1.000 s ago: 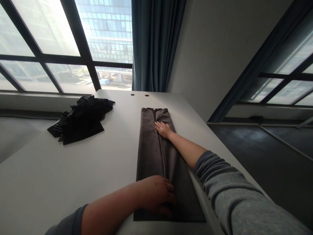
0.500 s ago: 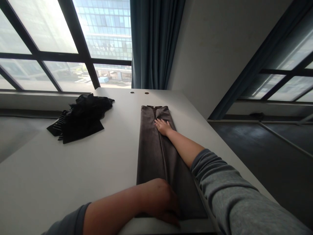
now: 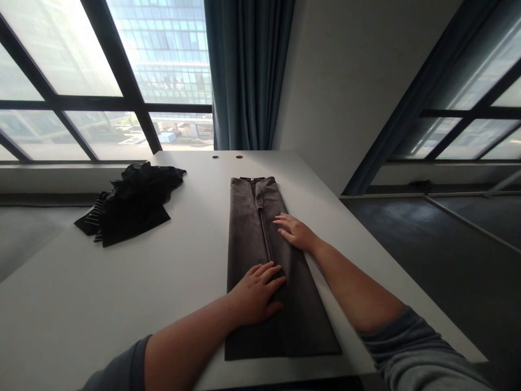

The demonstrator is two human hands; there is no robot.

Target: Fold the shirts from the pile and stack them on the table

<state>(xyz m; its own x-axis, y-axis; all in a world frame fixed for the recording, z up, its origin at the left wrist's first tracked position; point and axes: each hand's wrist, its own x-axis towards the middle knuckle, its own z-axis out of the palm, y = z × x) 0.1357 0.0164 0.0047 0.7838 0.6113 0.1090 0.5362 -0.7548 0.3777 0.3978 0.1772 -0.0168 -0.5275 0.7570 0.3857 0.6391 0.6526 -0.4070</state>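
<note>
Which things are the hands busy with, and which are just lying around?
Being used:
- brown garment, spread lengthwise
- left hand, over its lower half
- right hand, farther up
- white table, underneath

Just there:
- black clothes, heaped at left
- blue curtain, behind

White table (image 3: 191,271) with a grey-brown garment (image 3: 247,239) and a crumpled black clothing pile (image 3: 134,203)

Blue curtain (image 3: 248,76) beside bright window (image 3: 173,54)
</note>
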